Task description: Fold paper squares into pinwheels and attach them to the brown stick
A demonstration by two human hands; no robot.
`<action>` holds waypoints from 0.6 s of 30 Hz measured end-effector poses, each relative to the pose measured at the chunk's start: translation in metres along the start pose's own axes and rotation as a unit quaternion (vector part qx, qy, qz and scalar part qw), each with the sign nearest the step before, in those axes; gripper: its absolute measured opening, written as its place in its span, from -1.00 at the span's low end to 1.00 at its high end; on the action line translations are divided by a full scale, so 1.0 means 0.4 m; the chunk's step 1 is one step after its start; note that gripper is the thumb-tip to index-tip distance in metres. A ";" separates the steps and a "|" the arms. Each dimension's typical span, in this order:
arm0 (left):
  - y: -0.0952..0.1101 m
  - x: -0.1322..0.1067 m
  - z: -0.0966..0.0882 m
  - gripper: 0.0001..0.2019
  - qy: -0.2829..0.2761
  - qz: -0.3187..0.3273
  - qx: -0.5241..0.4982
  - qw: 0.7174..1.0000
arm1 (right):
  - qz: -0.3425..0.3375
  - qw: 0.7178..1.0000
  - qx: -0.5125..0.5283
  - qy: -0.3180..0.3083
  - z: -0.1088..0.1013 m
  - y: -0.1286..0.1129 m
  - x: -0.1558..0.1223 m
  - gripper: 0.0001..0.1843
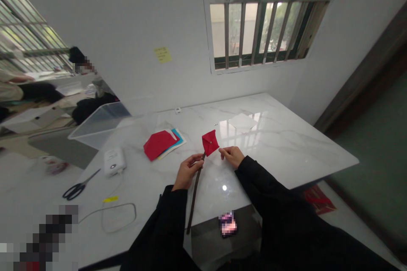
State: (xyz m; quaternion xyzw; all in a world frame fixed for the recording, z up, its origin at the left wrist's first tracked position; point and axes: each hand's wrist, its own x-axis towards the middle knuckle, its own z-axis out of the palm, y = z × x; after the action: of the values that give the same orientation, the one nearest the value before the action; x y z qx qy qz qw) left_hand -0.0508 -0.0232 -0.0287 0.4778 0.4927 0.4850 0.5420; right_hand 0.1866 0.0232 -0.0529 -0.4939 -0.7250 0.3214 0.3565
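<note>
My left hand (187, 172) pinches the top of a thin dark stick (194, 197) that slants down toward me over the white marble table (286, 144). A folded red paper square (210, 142) with a small pin at its middle sits on the stick's top end. My right hand (232, 155) is just right of the paper, its fingers closed and touching the paper's lower right corner. Both sleeves are black.
A stack of red, blue and white paper sheets (163, 143) lies left of my hands. Further left are a white device (114, 161) with a cable, black scissors (78, 187) and a clear plastic bin (100, 123). A white sheet (241, 122) lies beyond.
</note>
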 end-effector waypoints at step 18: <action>-0.001 0.000 -0.005 -0.51 -0.034 0.013 0.037 0.999 | -0.027 0.993 0.007 0.118 -0.027 -0.018 0.026 -0.32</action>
State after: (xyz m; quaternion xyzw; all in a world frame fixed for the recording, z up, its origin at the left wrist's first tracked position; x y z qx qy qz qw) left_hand -0.0529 -0.0230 -0.0292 0.5204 0.4849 0.4569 0.5341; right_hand 0.1894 0.0320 -0.0394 -0.5063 -0.6886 0.2564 0.4514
